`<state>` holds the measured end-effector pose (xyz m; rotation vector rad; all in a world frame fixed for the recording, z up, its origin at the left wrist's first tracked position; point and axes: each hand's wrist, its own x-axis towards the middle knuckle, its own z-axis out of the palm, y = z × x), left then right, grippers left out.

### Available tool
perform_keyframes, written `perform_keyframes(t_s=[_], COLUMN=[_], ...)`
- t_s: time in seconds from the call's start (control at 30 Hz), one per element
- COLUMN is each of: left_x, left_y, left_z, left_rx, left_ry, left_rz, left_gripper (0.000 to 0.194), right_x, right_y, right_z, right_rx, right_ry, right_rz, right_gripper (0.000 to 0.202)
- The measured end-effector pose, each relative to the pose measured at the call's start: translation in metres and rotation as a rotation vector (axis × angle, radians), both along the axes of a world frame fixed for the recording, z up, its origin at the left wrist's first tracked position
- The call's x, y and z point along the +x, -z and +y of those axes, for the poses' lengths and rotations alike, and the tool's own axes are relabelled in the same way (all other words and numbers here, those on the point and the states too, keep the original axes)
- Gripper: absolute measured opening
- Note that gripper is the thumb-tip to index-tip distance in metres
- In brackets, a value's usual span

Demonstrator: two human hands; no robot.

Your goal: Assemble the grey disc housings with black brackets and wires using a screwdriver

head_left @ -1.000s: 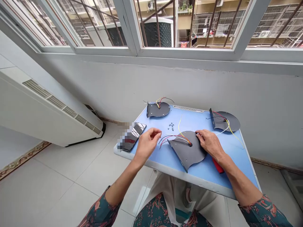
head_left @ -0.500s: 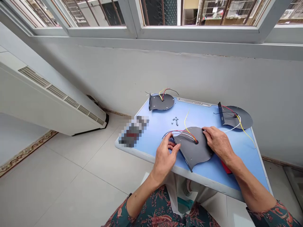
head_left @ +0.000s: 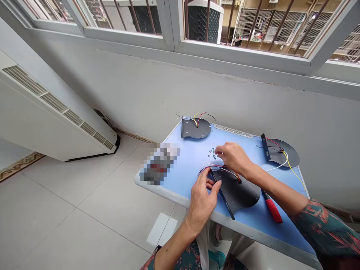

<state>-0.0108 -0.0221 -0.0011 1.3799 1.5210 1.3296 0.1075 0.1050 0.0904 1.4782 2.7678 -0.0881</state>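
A dark grey metal plate (head_left: 240, 193) with a bent edge lies near the table's front; red, yellow, white and black wires rise from its hole. My left hand (head_left: 204, 197) holds the bent edge between thumb and fingers. Above the plate, my right hand (head_left: 233, 155) reaches over to a small pile of screws (head_left: 212, 153), its fingertips pinched together at the pile's right side; whether a screw is between them is too small to tell. A screwdriver with a red handle (head_left: 273, 210) lies right of the plate, under my right forearm.
Similar wired plates stand at the table's back left (head_left: 195, 128) and back right (head_left: 284, 153). A blurred-out object (head_left: 160, 165) lies at the left end of the blue table (head_left: 180, 180). Behind are a wall and barred windows; a white appliance (head_left: 56, 123) stands left.
My right hand has let go of the plate's far edge and moved left to the screws, uncovering the red handle. My left hand stays on the bent edge. The view has shifted.
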Motion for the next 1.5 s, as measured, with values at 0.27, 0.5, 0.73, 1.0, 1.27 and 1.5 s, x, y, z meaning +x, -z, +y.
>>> perform_keyframes(t_s=[0.27,0.5,0.73,1.0,1.27,1.5], left_x=[0.001,0.000,-0.001,-0.005,-0.010,-0.012], left_y=[0.000,-0.001,0.001,0.002,0.008,-0.001], left_z=[-0.001,-0.002,-0.002,-0.003,-0.022,-0.015], left_rx=[-0.002,0.003,-0.017,-0.003,0.096,-0.082], left_ry=[-0.006,-0.013,-0.020,-0.004,-0.026,-0.015], left_rz=[0.017,0.028,0.031,0.036,0.095,-0.024], left_gripper=[0.046,0.045,0.046,0.048,0.041,0.049], right_x=[-0.007,-0.009,-0.005,-0.007,0.041,0.093], right_y=[0.028,0.031,0.027,0.026,-0.021,0.005], right_z=[0.013,0.014,0.015,0.021,-0.020,-0.106], right_rx=[-0.003,0.018,0.021,0.002,0.026,-0.168], right_ry=[-0.023,-0.067,-0.090,-0.063,0.095,0.263], right_rz=[-0.153,-0.189,-0.212,-0.138,0.648,0.854], right_gripper=[0.021,0.026,0.027,0.027,0.012,0.011])
